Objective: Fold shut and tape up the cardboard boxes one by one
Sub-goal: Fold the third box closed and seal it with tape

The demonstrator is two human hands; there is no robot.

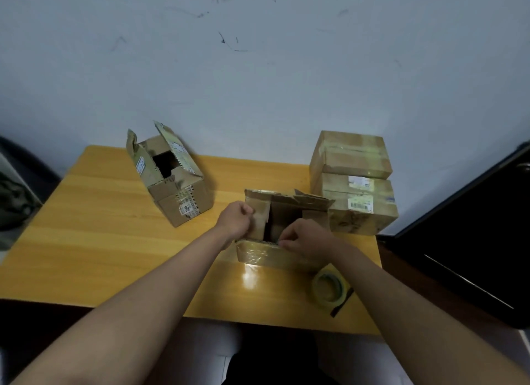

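Note:
An open cardboard box point(289, 210) stands in the middle of the yellow table point(114, 241), its flaps up and its inside dark. My left hand point(235, 220) grips the box's left side flap with curled fingers. My right hand point(304, 238) pinches the near flap at its top edge; that flap carries shiny old tape. A roll of clear tape point(329, 288) lies on the table just right of my right forearm, near the front edge.
A second open box point(172, 178) sits at the back left of the table. Two taped boxes point(355, 184) are stacked at the back right against the wall. A dark cabinet point(473, 227) stands to the right of the table.

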